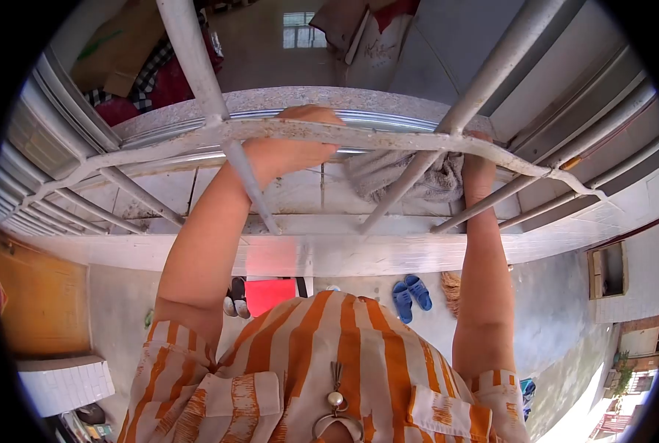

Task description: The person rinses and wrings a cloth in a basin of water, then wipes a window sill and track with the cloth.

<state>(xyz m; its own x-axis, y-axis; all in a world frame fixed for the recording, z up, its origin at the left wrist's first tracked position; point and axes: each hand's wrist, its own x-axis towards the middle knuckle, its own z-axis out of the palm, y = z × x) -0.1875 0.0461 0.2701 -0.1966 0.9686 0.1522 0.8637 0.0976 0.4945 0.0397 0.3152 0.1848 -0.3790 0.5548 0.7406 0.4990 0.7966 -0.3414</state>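
My left hand (pixel 294 153) reaches through the white metal window bars (pixel 388 140) to the window track (pixel 374 118). Its fingers look curled in at the track, partly behind the horizontal bar; whatever they may hold is hidden. My right hand (pixel 479 173) is also past the bars, at the right end of the sill. A crumpled grey cloth (pixel 396 177) lies on the tiled ledge (pixel 292 190), its right end against this hand. A bar covers the right fingers, so their grip on the cloth does not show.
Slanting bars surround both forearms. Inside the window are a speckled stone sill (pixel 270 100) and a checked fabric (pixel 159 70). Below the tiled wall, blue slippers (pixel 411 295), a red sheet (pixel 270 297) and straw-coloured bristles (pixel 451 292) are on the concrete floor.
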